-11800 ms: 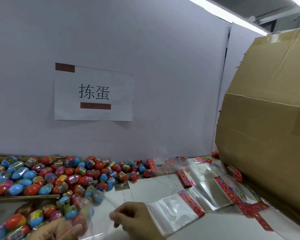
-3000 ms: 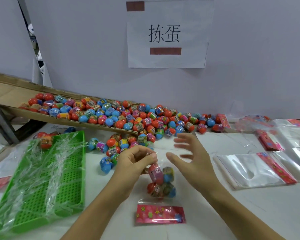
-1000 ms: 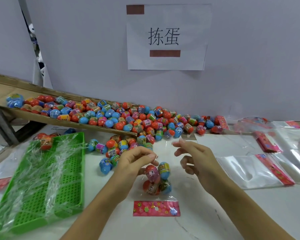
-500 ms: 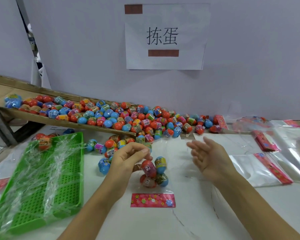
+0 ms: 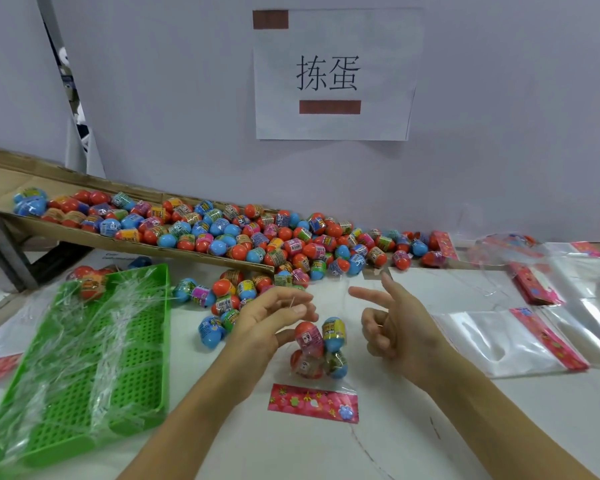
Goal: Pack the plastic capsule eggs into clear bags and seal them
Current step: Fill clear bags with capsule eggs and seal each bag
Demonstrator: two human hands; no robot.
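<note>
One bag filled, not yet sealed — plenty of eggs left to pack.

A clear bag holding four capsule eggs lies on the white desk, its red printed header strip toward the viewer. The left hand sits just left of the bag, fingers bent and pinching what looks like the thin film at the bag's mouth — though the film is too faint to be sure. The right hand hovers just right of the bag, forefinger out, other fingers loosely curled, gripping nothing. Sealing looks like the step in hand. Behind the bag, loose eggs spill from a cardboard chute; empty bags lie to its right, a green tray to its left. A paper sign hangs on the grey wall behind.
</note>
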